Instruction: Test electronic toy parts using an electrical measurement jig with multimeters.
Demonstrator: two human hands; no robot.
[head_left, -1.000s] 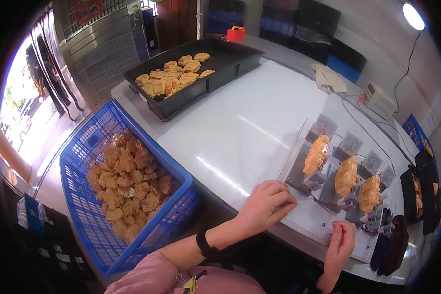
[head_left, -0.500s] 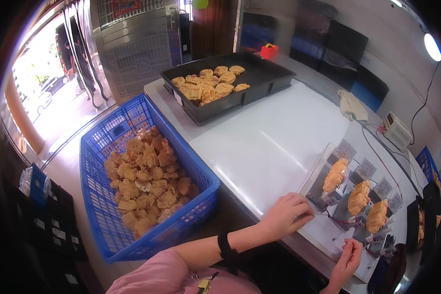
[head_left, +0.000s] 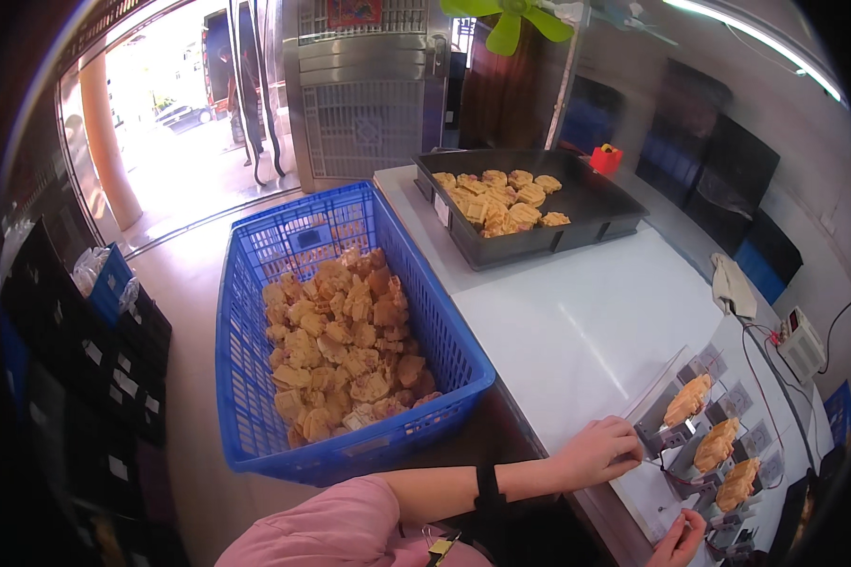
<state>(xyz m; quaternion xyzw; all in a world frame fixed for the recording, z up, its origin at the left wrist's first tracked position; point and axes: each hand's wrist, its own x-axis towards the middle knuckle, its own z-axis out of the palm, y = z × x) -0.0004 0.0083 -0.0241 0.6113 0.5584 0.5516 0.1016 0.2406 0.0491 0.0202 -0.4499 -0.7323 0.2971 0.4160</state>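
My left hand (head_left: 598, 455) is beside the near-left corner of a test rig, its fingers curled and pressed together. Whether anything is in them is hidden. Closer to the lower edge my right hand (head_left: 679, 541) is closed too, thumb against fingers, with nothing in it that I can make out. Three lumpy tan moulded pieces stand upright on the rig's grey holders: a far one (head_left: 687, 400), a middle one (head_left: 717, 445) and a near one (head_left: 738, 485). Behind each is a small clear-faced dial gauge (head_left: 755, 438). Wires run between the holders.
A blue plastic crate (head_left: 477, 373) heaped with similar tan pieces (head_left: 336, 350) stands left of the white table (head_left: 548, 326). At the table's far end a black tray (head_left: 558, 250) holds several more. A cloth (head_left: 733, 286) and a white power supply (head_left: 802, 345) lie along the right side.
The view has swung left and up, so the crate, tray and rig appear farther right, and a green fan shows more. Both hands stay near the rig, still closed.
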